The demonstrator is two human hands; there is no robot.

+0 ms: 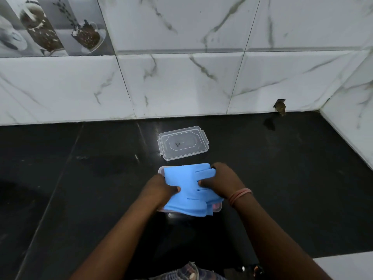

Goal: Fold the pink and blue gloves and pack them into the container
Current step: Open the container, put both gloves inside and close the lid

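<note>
Folded blue gloves [187, 186] lie on top of a clear plastic container [219, 208] on the black counter, covering most of its opening. A bit of pink glove [215, 206] shows inside the container at its near right corner. My left hand [161, 188] grips the left side of the blue gloves, thumb on top. My right hand [220, 178] holds their right side, thumb pressing on the fingers of the gloves. The container's clear lid [183, 142] lies flat just behind it.
The black counter [80, 188] runs to a white marble-tiled wall [181, 83] at the back and another wall on the right. A small hole in the tile with a brown stain [280, 107] sits at the back right. A white surface [347, 265] shows at the near right.
</note>
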